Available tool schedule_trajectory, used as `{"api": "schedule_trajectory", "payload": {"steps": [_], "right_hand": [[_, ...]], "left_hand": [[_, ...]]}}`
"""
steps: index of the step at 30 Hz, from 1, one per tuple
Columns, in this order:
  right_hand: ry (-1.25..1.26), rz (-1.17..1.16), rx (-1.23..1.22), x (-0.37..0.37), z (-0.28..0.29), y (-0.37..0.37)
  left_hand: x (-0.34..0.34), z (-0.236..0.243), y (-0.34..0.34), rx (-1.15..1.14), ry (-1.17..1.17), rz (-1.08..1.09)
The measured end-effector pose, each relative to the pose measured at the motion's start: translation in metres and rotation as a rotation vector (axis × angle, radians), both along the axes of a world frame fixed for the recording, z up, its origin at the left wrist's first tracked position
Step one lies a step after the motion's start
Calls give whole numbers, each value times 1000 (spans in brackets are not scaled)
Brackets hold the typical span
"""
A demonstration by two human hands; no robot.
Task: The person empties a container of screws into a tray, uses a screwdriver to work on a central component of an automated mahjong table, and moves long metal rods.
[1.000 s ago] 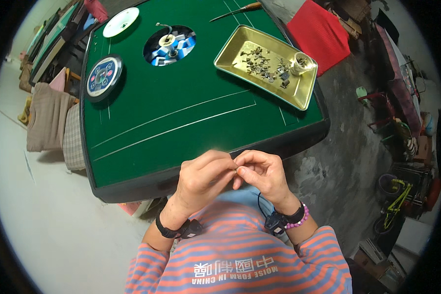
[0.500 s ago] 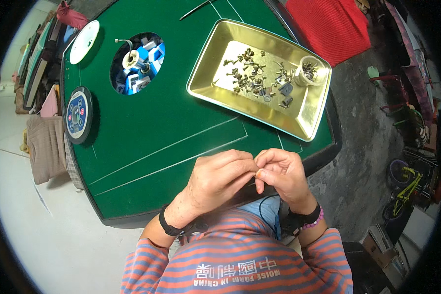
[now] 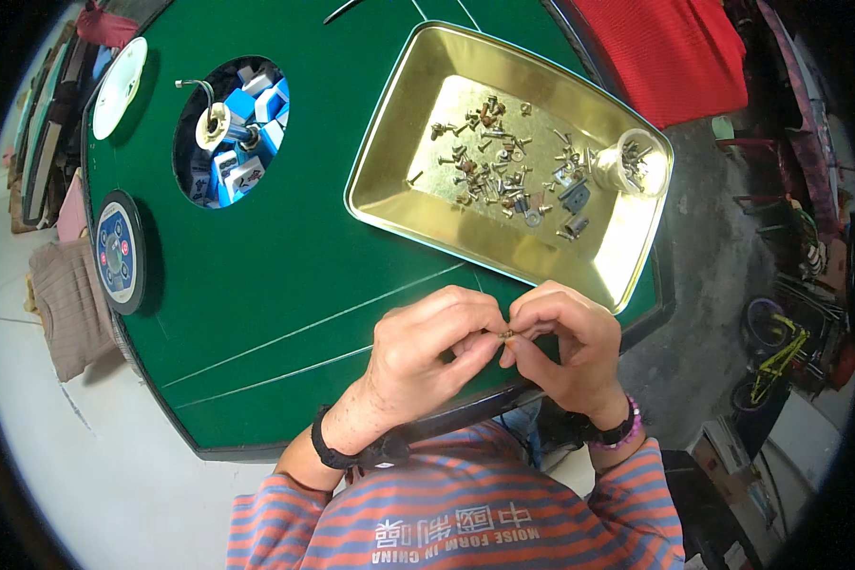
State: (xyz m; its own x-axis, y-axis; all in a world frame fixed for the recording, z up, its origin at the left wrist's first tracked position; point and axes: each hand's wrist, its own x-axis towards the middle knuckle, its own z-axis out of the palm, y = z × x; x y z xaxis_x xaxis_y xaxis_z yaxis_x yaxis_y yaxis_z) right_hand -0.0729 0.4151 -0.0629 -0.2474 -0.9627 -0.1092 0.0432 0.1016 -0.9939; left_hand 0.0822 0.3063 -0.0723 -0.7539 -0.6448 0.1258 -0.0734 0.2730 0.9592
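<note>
Drawn forward from the near edge of the green felt tabletop (image 3: 285, 304), a small metal piece (image 3: 509, 334) is now over the felt, and more of it shows between the fingertips than half a second ago; it looks like a screw or similar fastener, though it is too tiny to say whether it is one part or two. The left hand (image 3: 437, 347) pinches it from one side and the right hand (image 3: 572, 347) from the other, thumbs and forefingers nearly meeting around it. That two-sided grip suggests careful fingertip work on a single piece, in progress right beside the supply. Just ahead and to the right, the gold-coloured metal tray (image 3: 399, 204) appears nearer the hands than before, the right knuckles overlapping its near rim; whether they touch, I cannot tell. Inside it lie loose screws (image 3: 494, 171), with a clear plastic cup (image 3: 610, 173) of more beyond the right hand. Farther out, ahead and left of the left hand, blue-and-white mahjong tiles (image 3: 268, 138) fill a round opening; left of that hand sits a round control panel (image 3: 119, 249), with a white plate (image 3: 121, 90) beyond it.
</note>
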Motion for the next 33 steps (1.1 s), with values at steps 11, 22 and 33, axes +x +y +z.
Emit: {"api": "schedule_trajectory", "payload": {"steps": [11, 22, 33], "right_hand": [[931, -72, 239, -47, 29, -46], [1214, 141, 54, -37, -7, -113], [1361, 224, -28, -33, -12, -115]], "left_hand": [[7, -20, -12, 44, -65, 126], [11, -37, -10, 73, -66, 161], [13, -36, -11, 39, -42, 178]]}}
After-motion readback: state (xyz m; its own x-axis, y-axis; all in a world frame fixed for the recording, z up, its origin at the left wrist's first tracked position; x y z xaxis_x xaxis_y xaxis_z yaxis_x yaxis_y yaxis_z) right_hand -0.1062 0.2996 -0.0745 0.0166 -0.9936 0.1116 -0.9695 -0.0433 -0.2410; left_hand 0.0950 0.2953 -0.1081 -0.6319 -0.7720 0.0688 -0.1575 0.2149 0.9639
